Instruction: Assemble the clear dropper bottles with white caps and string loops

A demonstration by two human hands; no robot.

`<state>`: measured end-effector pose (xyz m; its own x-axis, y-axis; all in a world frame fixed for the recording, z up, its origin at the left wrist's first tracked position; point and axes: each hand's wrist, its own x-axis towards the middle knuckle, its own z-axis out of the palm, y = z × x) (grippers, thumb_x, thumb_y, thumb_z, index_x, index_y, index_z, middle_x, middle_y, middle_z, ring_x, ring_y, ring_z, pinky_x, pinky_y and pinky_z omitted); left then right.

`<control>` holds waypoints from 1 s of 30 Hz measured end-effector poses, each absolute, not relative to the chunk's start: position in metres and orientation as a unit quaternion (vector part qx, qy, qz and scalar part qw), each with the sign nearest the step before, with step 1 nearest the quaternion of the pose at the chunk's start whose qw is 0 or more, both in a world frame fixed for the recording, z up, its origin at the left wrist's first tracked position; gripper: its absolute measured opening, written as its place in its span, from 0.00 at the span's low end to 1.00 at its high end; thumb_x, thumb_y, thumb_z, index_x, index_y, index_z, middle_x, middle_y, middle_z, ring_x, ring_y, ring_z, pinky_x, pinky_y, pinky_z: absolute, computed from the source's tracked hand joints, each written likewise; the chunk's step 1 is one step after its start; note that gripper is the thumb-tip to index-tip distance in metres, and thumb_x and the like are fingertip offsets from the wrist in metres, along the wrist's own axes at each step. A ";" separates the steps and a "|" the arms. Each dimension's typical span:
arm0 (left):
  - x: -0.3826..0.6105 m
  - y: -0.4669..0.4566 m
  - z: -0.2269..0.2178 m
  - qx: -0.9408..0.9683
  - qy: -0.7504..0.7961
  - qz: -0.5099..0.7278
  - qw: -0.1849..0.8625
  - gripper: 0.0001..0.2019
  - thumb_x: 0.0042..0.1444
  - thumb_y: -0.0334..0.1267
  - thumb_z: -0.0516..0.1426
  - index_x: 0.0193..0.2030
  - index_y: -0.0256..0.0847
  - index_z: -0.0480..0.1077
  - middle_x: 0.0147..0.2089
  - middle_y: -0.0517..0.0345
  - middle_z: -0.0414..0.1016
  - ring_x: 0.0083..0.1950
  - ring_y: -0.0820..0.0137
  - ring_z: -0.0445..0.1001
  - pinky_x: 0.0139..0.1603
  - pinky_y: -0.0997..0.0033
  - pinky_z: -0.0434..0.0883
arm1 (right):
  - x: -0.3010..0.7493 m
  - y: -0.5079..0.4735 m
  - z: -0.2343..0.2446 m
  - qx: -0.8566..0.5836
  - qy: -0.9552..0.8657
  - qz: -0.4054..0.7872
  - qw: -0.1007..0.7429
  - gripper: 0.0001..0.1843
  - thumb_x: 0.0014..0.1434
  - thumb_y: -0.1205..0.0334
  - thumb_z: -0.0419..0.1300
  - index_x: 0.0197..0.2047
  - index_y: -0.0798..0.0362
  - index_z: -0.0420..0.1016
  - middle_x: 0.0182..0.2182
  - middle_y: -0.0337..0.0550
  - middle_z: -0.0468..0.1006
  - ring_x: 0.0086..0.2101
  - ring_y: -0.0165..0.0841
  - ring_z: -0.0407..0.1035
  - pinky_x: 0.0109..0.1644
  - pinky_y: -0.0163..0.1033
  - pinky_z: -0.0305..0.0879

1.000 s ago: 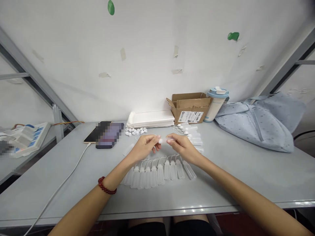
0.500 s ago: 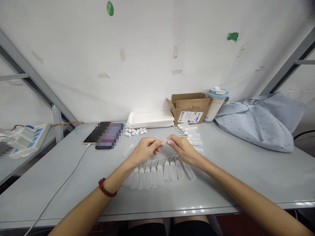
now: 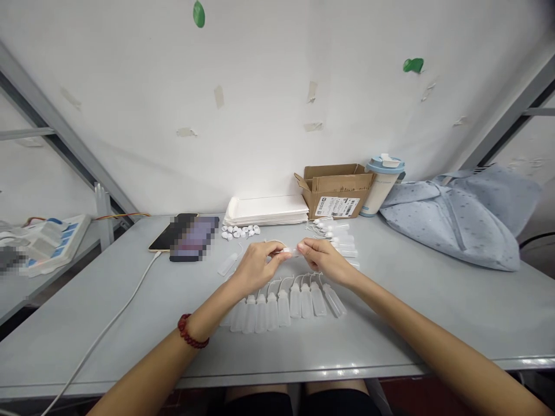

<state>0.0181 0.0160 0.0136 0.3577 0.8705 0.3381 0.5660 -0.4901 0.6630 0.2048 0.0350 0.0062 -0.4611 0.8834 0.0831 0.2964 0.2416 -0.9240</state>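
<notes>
Over the middle of the table, my left hand [image 3: 259,264] is closed in a pinch on a small white cap [image 3: 287,250], with a thin whitish loop arching above the fingers. My right hand [image 3: 323,259] is closed around a small translucent plastic bottle [image 3: 295,252], mostly hidden by the fingers. Cap and bottle meet end to end between the hands. Below them lies a row of translucent bottles [image 3: 272,309] with thin cords at their necks. Another bottle [image 3: 227,264] rests left of my left hand. Several white-capped bottles [image 3: 340,238] lie beyond my right hand.
Loose white caps [image 3: 240,231] sit before a stack of white envelopes [image 3: 269,209]. Behind are an open cardboard box [image 3: 340,188] and a tumbler [image 3: 382,185]. A pale blue cloth bag [image 3: 451,225] lies right; two phones [image 3: 194,238] and a white cable [image 3: 108,328] are left.
My left fingers have shifted slightly right, and the white cap now shows between them against the bottle. The right hand stays nearly in place, its fingers curled a little differently.
</notes>
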 end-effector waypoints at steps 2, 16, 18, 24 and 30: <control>0.018 0.017 0.014 0.794 0.454 0.337 0.223 0.12 0.58 0.41 0.52 0.29 0.38 0.70 0.29 0.58 0.74 0.31 0.71 0.69 0.33 0.74 0.63 | 0.204 0.036 0.005 -0.407 -0.717 0.471 0.316 0.25 0.58 0.41 0.49 0.21 0.51 0.53 0.14 0.30 0.54 0.18 0.25 0.47 0.23 0.34 0.47; -0.051 0.072 -0.003 0.746 0.599 0.278 0.092 0.16 0.52 0.30 0.47 0.41 0.36 0.74 0.44 0.49 0.78 0.46 0.62 0.74 0.49 0.63 0.69 | 0.255 0.090 -0.001 -0.518 -0.742 0.043 0.423 0.22 0.64 0.53 0.43 0.49 0.56 0.71 0.42 0.52 0.76 0.43 0.42 0.67 0.46 0.43 0.61; -0.052 0.075 -0.009 0.770 0.580 0.258 0.059 0.18 0.52 0.29 0.45 0.44 0.35 0.73 0.48 0.48 0.76 0.49 0.61 0.73 0.52 0.62 0.67 | 0.267 0.102 -0.006 -0.536 -0.740 0.014 0.405 0.22 0.64 0.57 0.43 0.52 0.57 0.70 0.41 0.53 0.76 0.43 0.42 0.67 0.47 0.45 0.61; -0.050 0.075 -0.018 0.811 0.538 0.225 0.052 0.19 0.54 0.30 0.44 0.46 0.36 0.72 0.51 0.47 0.73 0.53 0.63 0.70 0.56 0.63 0.65 | 0.285 0.118 -0.014 -0.572 -0.762 -0.009 0.303 0.22 0.61 0.65 0.46 0.54 0.59 0.71 0.41 0.54 0.76 0.44 0.44 0.66 0.48 0.46 0.60; -0.049 0.075 -0.019 0.807 0.546 0.214 0.072 0.17 0.57 0.42 0.49 0.46 0.37 0.73 0.51 0.45 0.72 0.54 0.58 0.69 0.55 0.60 0.65 | 0.289 0.124 -0.022 -0.570 -0.776 -0.011 0.268 0.20 0.61 0.69 0.47 0.51 0.56 0.73 0.46 0.51 0.76 0.46 0.42 0.66 0.50 0.45 0.59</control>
